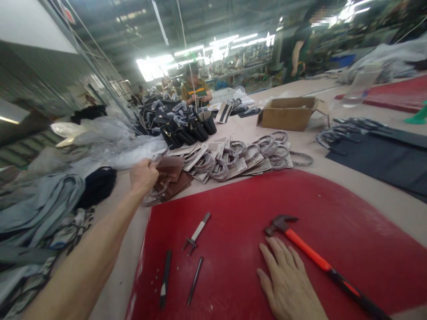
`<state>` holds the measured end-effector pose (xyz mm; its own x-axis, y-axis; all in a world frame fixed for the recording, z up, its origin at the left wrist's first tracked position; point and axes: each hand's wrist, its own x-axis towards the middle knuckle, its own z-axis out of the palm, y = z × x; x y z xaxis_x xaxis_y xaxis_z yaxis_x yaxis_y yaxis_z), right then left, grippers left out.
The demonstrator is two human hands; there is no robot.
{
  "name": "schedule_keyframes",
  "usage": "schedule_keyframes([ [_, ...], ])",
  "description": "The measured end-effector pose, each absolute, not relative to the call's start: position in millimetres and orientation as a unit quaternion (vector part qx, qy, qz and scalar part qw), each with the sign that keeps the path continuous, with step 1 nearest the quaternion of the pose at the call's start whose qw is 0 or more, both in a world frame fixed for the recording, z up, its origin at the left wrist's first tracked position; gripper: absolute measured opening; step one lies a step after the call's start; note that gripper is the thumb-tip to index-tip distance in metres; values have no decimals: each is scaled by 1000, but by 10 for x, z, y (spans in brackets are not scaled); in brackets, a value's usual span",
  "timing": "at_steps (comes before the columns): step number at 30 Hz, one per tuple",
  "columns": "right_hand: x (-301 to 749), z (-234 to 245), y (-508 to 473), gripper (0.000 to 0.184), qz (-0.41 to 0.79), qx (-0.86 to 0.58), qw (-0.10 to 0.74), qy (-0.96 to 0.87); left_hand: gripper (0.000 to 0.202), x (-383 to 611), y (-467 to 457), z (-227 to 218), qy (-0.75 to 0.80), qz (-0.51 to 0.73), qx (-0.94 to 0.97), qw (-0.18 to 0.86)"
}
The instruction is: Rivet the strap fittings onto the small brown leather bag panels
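Head view: we record the left hand [144, 176] at full arm's reach beyond the red mat [233, 213], fingers pinching a brown leather piece [172, 171], while the right hand [289, 284] lies flat, open and empty on the mat, beside the hammer [320, 260].

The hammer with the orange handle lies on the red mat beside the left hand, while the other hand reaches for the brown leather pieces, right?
Not quite: in the head view the hammer lies beside the right hand, flat on the red mat. The left hand reaches the brown leather pieces.

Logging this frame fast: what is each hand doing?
Left hand: closed on a brown leather piece.
Right hand: open, flat on the red mat.
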<state>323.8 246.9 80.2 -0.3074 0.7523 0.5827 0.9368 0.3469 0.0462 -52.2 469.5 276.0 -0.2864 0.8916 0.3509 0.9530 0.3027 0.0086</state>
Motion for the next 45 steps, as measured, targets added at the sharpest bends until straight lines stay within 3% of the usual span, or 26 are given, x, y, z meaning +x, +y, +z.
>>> schedule_keyframes([
  [3, 3190, 844, 2433, 41, -148, -555, 234, -784, 31, -189, 4246, 3104, -731, -211, -620, 190],
  [5, 3173, 858, 2428, 40, -106, -566, 236, -783, 28, 161, 3743, 3069, -656, -273, -678, 189],
  [7, 3192, 859, 2435, 38, -46, -576, 261, -773, 20, 565, 3142, 2819, -525, -298, -771, 202],
  [10, 3299, 855, 2444, 38, 92, -586, 382, -709, 19, 1125, 2275, 2181, -390, -296, -853, 182],
  [14, 3469, 866, 2418, 39, 271, -577, 531, -558, 25, 1535, 1539, 1338, -372, -242, -891, 102],
  [18, 3509, 885, 2401, 41, 305, -558, 579, -510, 35, 1591, 1279, 992, -403, -180, -896, 57],
  [26, 3458, 923, 2412, 29, 264, -493, 473, -681, 38, 1779, 1090, 1062, -416, -206, -884, 55],
  [33, 3399, 999, 2296, 52, 163, -418, 318, -836, 35, 1978, 998, 1007, -445, -215, -868, 55],
  [36, 3362, 1009, 2284, 38, 144, -395, 260, -869, 35, 1998, 990, 985, -449, -215, -866, 42],
  [40, 3348, 978, 2320, 28, 149, -396, 247, -872, 33, 1913, 982, 955, -445, -236, -864, 10],
  [45, 3351, 950, 2361, 29, 134, -385, 251, -878, 13, 1773, 992, 1034, -416, -263, -869, -46],
])
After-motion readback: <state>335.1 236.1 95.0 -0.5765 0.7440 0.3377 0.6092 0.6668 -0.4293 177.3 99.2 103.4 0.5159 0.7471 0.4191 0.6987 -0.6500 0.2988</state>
